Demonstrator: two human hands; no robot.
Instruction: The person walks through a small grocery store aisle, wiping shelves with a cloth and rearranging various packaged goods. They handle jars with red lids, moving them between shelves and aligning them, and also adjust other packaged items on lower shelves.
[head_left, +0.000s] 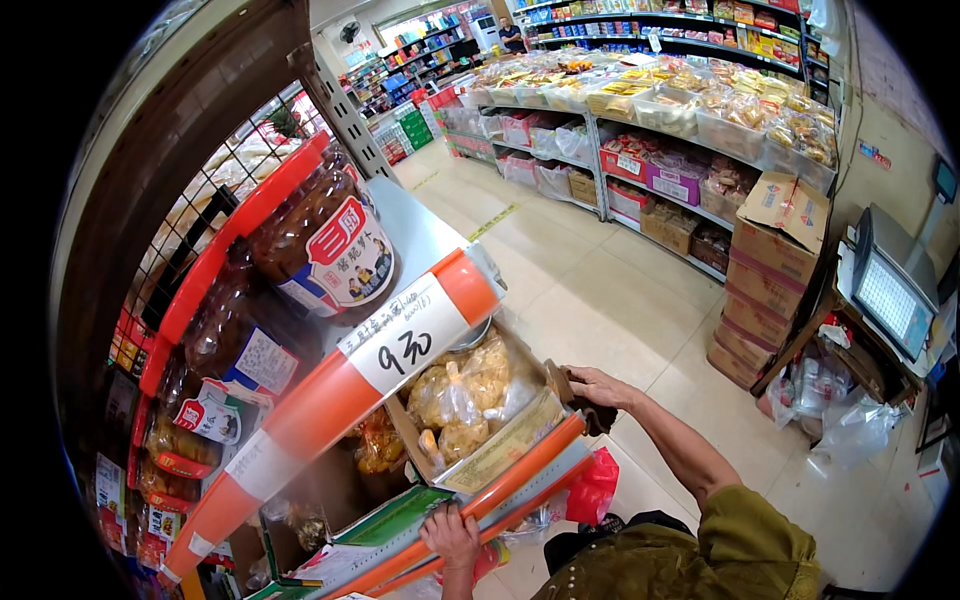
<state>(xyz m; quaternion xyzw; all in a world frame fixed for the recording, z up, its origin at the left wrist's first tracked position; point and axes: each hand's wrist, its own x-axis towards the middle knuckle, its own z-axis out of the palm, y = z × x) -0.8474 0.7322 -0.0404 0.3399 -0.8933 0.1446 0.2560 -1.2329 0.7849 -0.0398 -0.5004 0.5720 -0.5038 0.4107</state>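
Note:
My left hand lies with curled fingers over the orange shelf edge strip, in front of a green-edged carton. My right hand grips a dark brown cloth at the outer corner of an open cardboard box. Clear bags of yellowish food fill that box. Above it runs another orange and white shelf edge strip bearing handwriting. Red-lidded plastic jars of dark pickles stand on the upper shelf.
Across the tiled aisle stands a long rack with bins of packaged food. Stacked cartons and a weighing scale are at the right. A red plastic bag hangs by the lower shelf. A person stands far back.

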